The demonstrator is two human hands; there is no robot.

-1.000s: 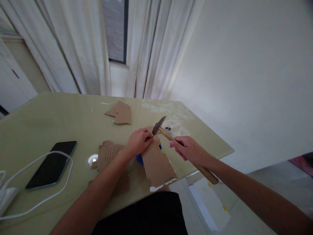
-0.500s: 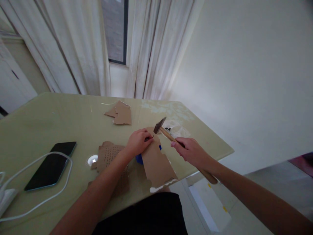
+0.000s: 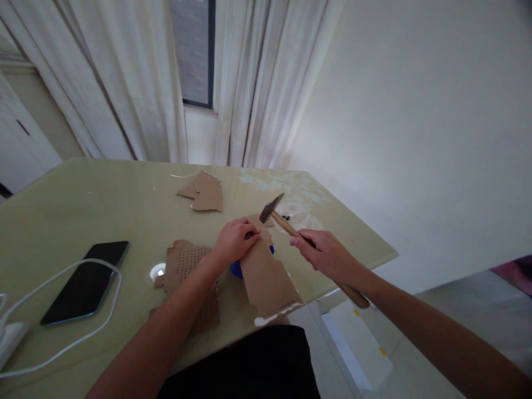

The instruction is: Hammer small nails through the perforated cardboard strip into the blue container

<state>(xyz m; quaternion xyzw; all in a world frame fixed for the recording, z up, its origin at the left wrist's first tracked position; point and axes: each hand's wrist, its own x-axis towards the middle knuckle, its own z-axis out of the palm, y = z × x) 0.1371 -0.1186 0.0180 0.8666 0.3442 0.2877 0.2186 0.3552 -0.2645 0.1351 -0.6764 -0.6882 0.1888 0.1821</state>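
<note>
My right hand (image 3: pixel 326 252) is wrapped round the wooden handle of a hammer (image 3: pixel 286 224). Its dark metal head is raised just above my left fingertips. With thumb and finger, my left hand (image 3: pixel 238 239) pinches a thin dark nail (image 3: pixel 260 233) over a strip of cardboard (image 3: pixel 268 282). That strip has torn edges and reaches toward the table's near edge. Something blue (image 3: pixel 236 270) lies beneath it, mostly hidden. Left of it, partly under my left forearm, is a cardboard piece dotted with rows of small holes (image 3: pixel 189 260).
Torn cardboard scraps (image 3: pixel 209 195) lie toward the back of the glossy table (image 3: pixel 137 194). A clear plastic bag (image 3: pixel 305 217) with small black items (image 3: pixel 286 218) sits behind the hammer. A dark tablet (image 3: pixel 87 282) and white cable (image 3: pixel 117 293) are at the left.
The hammer head has risen slightly, with my right hand tilting up a little. My left hand and the cardboard strip have stayed in place.
</note>
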